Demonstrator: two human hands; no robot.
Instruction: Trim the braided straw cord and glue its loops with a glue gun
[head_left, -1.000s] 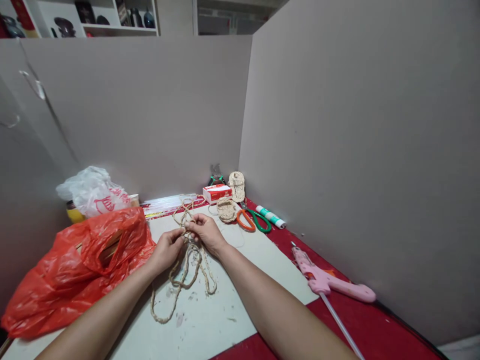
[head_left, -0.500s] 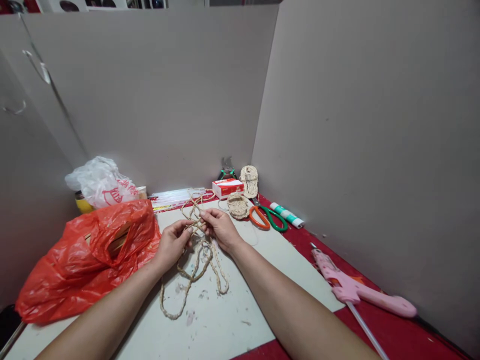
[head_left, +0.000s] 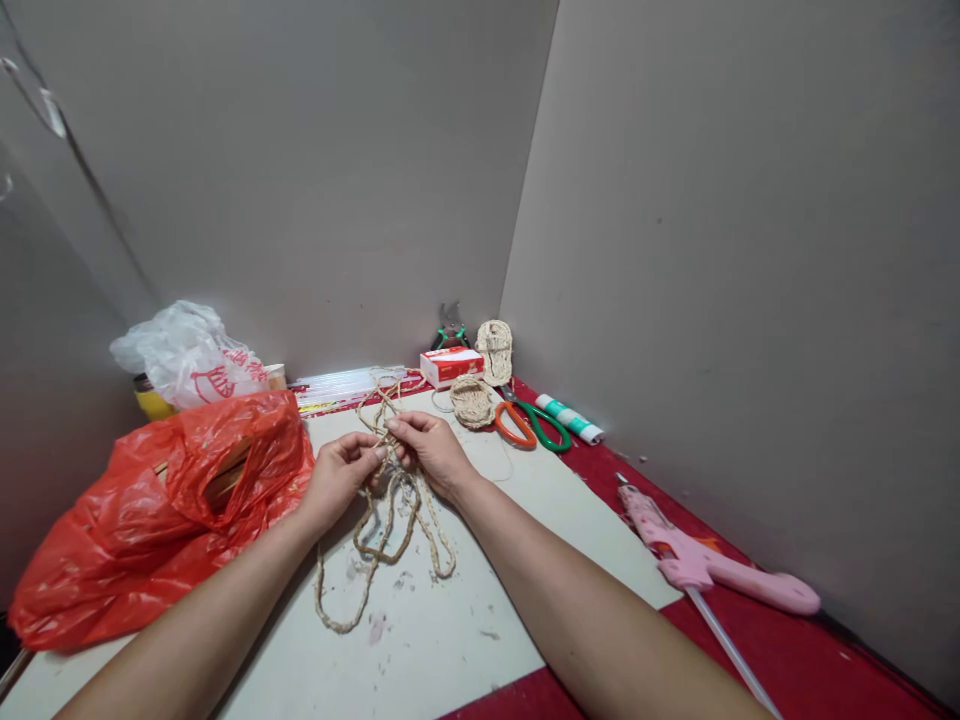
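Observation:
A long braided straw cord (head_left: 415,520) lies in loose loops on the white board (head_left: 450,640), and part of it rises between my hands. My left hand (head_left: 346,475) pinches the cord between thumb and fingers. Close beside it, my right hand (head_left: 429,450) also has its thumb and fingertips closed on the cord. The exact point where the fingers meet it is partly hidden. Beyond my right hand lie two small woven straw pieces shaped like slippers: a flat one (head_left: 472,402) and another one (head_left: 495,352) leaning on the wall.
At left are a red plastic bag (head_left: 150,540) and a white plastic bag (head_left: 187,355). Clear sticks (head_left: 345,385), a red-white box (head_left: 452,367) and pliers (head_left: 450,330) stand behind. Scissors (head_left: 551,428), a green-white roll (head_left: 570,420) and a pink glue gun (head_left: 712,568) lie right.
My hands have drawn slightly closer together, still pinching the cord. The view has tilted down a little, so the items above the wall have left the picture.

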